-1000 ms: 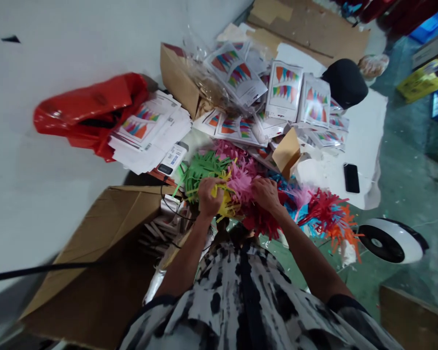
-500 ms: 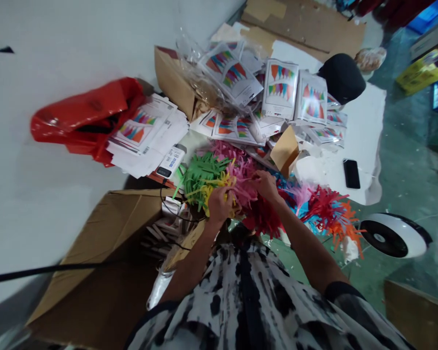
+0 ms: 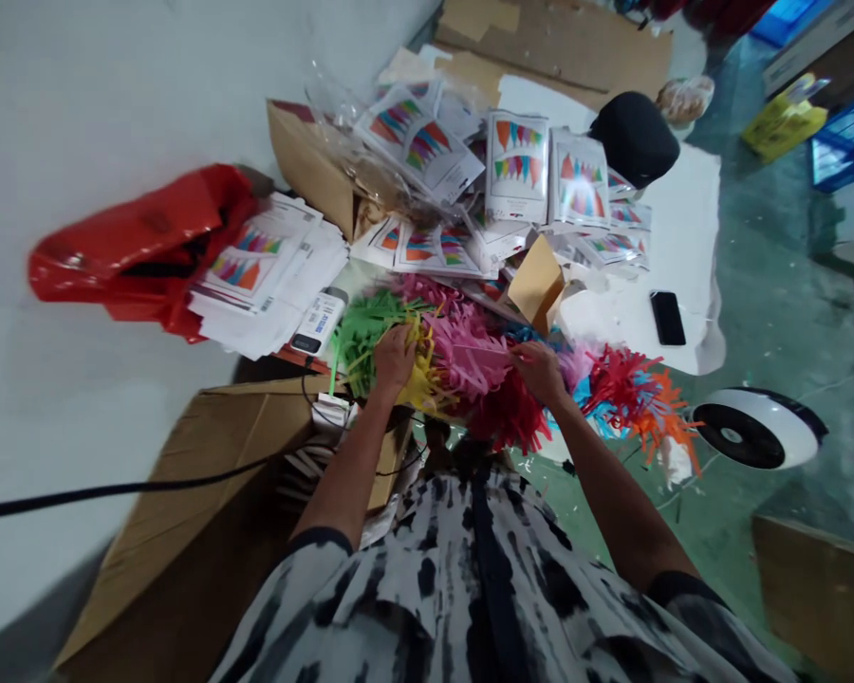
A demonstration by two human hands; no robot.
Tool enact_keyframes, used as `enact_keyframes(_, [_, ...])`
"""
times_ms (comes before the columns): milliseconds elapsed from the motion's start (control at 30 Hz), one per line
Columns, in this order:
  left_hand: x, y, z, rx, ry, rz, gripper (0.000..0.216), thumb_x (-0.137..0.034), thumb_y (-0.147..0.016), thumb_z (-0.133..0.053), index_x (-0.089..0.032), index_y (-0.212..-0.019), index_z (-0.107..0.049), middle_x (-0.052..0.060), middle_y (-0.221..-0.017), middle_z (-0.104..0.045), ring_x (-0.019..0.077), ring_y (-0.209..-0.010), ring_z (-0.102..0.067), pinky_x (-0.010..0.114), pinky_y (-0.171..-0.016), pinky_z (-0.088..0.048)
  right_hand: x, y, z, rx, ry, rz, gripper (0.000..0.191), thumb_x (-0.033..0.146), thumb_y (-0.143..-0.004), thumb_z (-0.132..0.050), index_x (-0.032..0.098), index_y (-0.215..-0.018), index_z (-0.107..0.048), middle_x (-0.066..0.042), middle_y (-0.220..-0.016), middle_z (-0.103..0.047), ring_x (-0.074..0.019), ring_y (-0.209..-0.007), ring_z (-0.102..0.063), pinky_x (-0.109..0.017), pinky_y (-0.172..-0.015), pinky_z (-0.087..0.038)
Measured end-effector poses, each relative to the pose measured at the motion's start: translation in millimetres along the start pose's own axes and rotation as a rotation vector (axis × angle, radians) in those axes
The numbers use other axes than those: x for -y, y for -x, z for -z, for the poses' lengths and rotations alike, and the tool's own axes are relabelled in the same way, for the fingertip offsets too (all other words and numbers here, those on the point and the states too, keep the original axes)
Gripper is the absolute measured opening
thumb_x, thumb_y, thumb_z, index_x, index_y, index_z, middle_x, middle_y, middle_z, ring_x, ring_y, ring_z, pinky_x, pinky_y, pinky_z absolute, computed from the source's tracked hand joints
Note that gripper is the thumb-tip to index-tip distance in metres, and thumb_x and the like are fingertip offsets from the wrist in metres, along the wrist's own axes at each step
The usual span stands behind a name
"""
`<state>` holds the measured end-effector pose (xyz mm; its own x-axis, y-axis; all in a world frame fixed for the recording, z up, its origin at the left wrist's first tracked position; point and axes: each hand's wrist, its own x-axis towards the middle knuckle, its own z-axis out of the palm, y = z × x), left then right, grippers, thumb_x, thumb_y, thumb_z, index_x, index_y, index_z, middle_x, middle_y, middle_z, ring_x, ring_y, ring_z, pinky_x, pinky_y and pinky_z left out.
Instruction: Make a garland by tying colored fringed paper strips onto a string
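Fringe pile (image 3: 470, 356) sits heaped at the counter (image 3: 683, 228) edge, within easy reach. The left hand (image 3: 393, 356) grip clenches its yellow strands and the right hand (image 3: 541, 370) grip pinches pink ones; packets (image 3: 516, 166) lie at twelve o'clock.

Two grips (image 3: 395, 356), one phone (image 3: 667, 318) — one red bag (image 3: 135, 242)

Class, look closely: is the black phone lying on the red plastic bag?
No, the phone lies on the white sheet at the right, apart from the red bag at the left.
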<state>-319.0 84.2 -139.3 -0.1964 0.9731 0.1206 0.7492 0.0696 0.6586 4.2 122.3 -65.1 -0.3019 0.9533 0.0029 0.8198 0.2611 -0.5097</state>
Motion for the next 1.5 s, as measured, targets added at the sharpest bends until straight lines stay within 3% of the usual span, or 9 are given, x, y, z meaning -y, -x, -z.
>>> enact_keyframes(167, [0,-10,10,0.011,-0.016,-0.019,0.032,-0.021,-0.090,-0.063,-0.020,-0.121,-0.068,0.014,-0.126,-0.072,0.0294,-0.122,-0.063,0.046,-0.112,-0.046,4,7,-2,-0.025,-0.029,0.022,0.020,0.030,-0.097,-0.059,0.024,-0.091,-0.077,-0.007,-0.097,-0.078,-0.0240,-0.096,-0.068,-0.037,-0.093,-0.049])
enact_keyframes(367, [-58,15,42,-0.108,-0.122,-0.058,0.031,-0.021,-0.095,-0.061,-0.021,-0.125,-0.069,0.015,-0.126,-0.071,0.0350,-0.129,-0.057,0.054,-0.114,-0.041,1,15,1,-0.070,-0.065,0.027,0.023,0.030,-0.098,-0.056,0.023,-0.095,-0.077,-0.008,-0.098,-0.078,-0.0243,-0.098,-0.068,-0.036,-0.093,-0.049])
enact_keyframes(433, [-77,23,41,-0.129,-0.077,-0.093,0.031,-0.027,-0.097,-0.063,-0.022,-0.127,-0.068,0.014,-0.122,-0.072,0.0331,-0.124,-0.060,0.051,-0.112,-0.043,1,17,2,-0.062,-0.063,0.017,0.023,0.031,-0.098,-0.056,0.023,-0.095,-0.077,-0.007,-0.098,-0.078,-0.0243,-0.098,-0.068,-0.036,-0.094,-0.049])
enact_keyframes(533, [-91,30,23,0.022,0.083,-0.237,0.031,-0.027,-0.094,-0.069,-0.023,-0.126,-0.069,0.010,-0.123,-0.074,0.0272,-0.118,-0.066,0.042,-0.109,-0.048,3,19,1,-0.054,-0.048,0.037,0.023,0.033,-0.099,-0.057,0.023,-0.094,-0.077,-0.007,-0.098,-0.078,-0.0234,-0.098,-0.068,-0.034,-0.093,-0.049])
enact_keyframes(667, [-86,32,-7,0.168,0.195,-0.218,0.016,-0.026,-0.096,-0.069,-0.025,-0.110,-0.075,0.006,-0.111,-0.079,0.0209,-0.106,-0.072,0.035,-0.098,-0.052,8,21,3,-0.034,0.003,0.025,0.024,0.032,-0.101,-0.054,0.022,-0.098,-0.076,-0.008,-0.102,-0.078,-0.0242,-0.101,-0.068,-0.035,-0.094,-0.047])
enact_keyframes(900, [-76,28,-16,0.145,0.421,-0.294,0.012,-0.032,-0.093,-0.073,-0.021,-0.095,-0.077,0.005,-0.093,-0.079,0.0190,-0.088,-0.073,0.032,-0.085,-0.056,35,20,6,-0.085,0.085,0.203,0.030,0.027,-0.097,-0.065,0.024,-0.126,-0.070,-0.010,-0.135,-0.069,-0.0287,-0.125,-0.059,-0.043,-0.106,-0.037])
enact_keyframes(1033, [-76,28,-16,0.207,0.526,-0.298,0.017,-0.033,-0.094,-0.071,-0.020,-0.103,-0.076,0.005,-0.097,-0.079,0.0175,-0.087,-0.073,0.030,-0.083,-0.057,46,12,1,0.041,0.168,0.302,0.012,0.027,-0.098,-0.065,0.024,-0.099,-0.077,-0.007,-0.107,-0.077,-0.0263,-0.106,-0.062,-0.043,-0.101,-0.034])
enact_keyframes(1133, [-74,29,-13,0.237,0.511,-0.325,0.019,-0.031,-0.093,-0.072,-0.020,-0.108,-0.076,0.006,-0.102,-0.078,0.0182,-0.092,-0.072,0.030,-0.085,-0.057,47,8,-1,0.076,0.164,0.298,0.018,0.025,-0.099,-0.064,0.023,-0.087,-0.076,-0.006,-0.091,-0.077,-0.0242,-0.096,-0.061,-0.042,-0.100,-0.032])
enact_keyframes(1500, [-73,32,-11,0.175,0.561,-0.231,0.021,-0.040,-0.093,-0.072,-0.020,-0.100,-0.078,0.006,-0.097,-0.079,0.0184,-0.089,-0.072,0.031,-0.083,-0.055,41,8,3,0.123,0.071,0.360,0.023,0.024,-0.102,-0.060,0.024,-0.090,-0.080,-0.005,-0.095,-0.078,-0.0223,-0.097,-0.062,-0.040,-0.102,-0.031])
